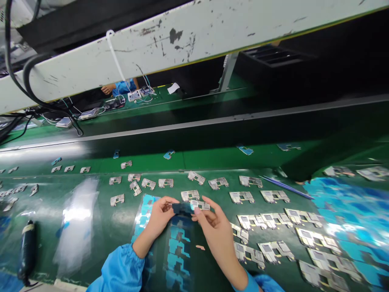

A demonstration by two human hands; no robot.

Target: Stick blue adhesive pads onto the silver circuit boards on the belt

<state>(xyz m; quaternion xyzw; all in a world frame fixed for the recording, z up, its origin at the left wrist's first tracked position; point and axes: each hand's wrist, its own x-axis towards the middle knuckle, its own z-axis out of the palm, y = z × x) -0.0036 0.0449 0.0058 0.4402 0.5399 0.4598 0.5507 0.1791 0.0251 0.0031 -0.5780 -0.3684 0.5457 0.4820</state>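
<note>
My left hand (159,219) and right hand (214,229) hold a dark film strip (182,209) at mid-bench, fingers (197,211) pinched on its ends (thin, light, likely floppy; edges only), just above a metal shield (199,205) on the green bench (91,164).

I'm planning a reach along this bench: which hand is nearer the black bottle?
Left. The left hand is nearer, to the right of the black bottle. The right hand is farther off, on the far side of the left hand.
</note>
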